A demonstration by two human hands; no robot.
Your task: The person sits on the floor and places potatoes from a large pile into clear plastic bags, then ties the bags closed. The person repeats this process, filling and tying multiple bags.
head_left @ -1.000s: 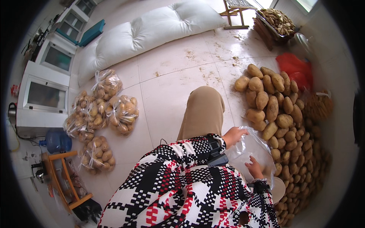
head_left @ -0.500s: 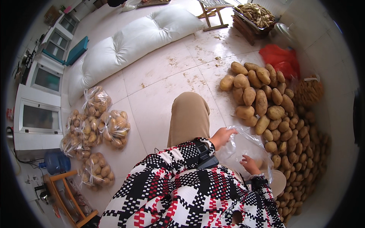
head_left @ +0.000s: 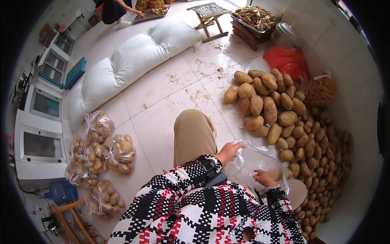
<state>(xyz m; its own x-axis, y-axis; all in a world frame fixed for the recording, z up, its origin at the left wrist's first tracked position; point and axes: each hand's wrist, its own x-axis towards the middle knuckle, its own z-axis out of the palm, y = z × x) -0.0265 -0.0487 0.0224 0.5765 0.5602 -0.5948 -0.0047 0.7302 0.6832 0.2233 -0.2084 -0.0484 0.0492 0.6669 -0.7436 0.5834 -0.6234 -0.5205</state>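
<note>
With my left hand [head_left: 230, 152] closed, I pinch the upper edge of a clear plastic bag [head_left: 248, 162]. The bag spreads between my knees, its mouth stretched toward the potato pile. My right hand [head_left: 265, 178] is at the bag's near right part, its fingers apart and pointing left, with nothing visible in them. Something pale brown shows faintly through the plastic beside that hand; I cannot tell whether it lies inside. A large heap of loose potatoes [head_left: 287, 118] begins just right of the bag, bigger ones at its far end.
Several tied bags of potatoes [head_left: 122, 153] stand on the left floor near a blue water jug [head_left: 63, 192] and wooden chair [head_left: 69, 219]. Beyond lie a long white cushion [head_left: 130, 61], a folding stool [head_left: 209, 14] and a red bag [head_left: 287, 63]. Another person [head_left: 115, 11] crouches far left.
The view has shifted, bringing the crouching person into sight at the far end. My left hand still grips the bag's edge; my right hand's fingers are slightly more drawn in.
</note>
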